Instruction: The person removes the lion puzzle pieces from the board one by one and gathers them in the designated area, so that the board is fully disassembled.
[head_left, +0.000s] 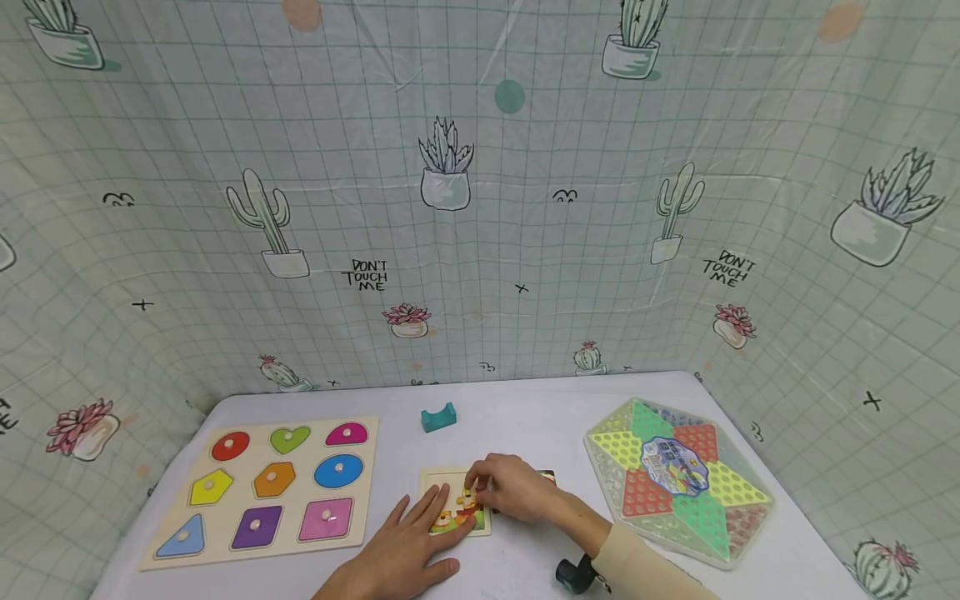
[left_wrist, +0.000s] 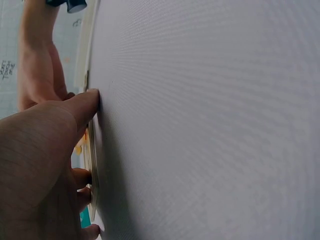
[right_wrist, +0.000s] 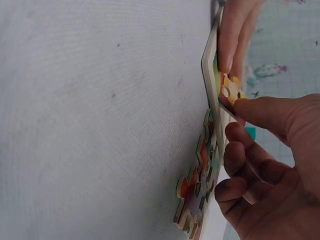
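A small wooden jigsaw board (head_left: pixel 442 477) lies on the white table, partly filled with yellow, red and green cartoon pieces. My left hand (head_left: pixel 408 542) rests flat over its left and lower side, fingers spread and straight. At the board's right side, my right hand (head_left: pixel 517 487) pinches a jigsaw piece (right_wrist: pixel 233 90) between thumb and fingers; the right wrist view shows it tilted above the board. Several loose jigsaw pieces (right_wrist: pixel 189 192) lie right beside the board, mostly hidden behind the right hand in the head view.
A shape-knob board (head_left: pixel 258 492) lies at the left. A hexagonal Chinese checkers board (head_left: pixel 675 479) is on the right. Behind the jigsaw stands a teal curved block (head_left: pixel 438 417). A dark green object (head_left: pixel 576 575) is near the right forearm. A patterned cloth (head_left: pixel 480 250) hangs behind.
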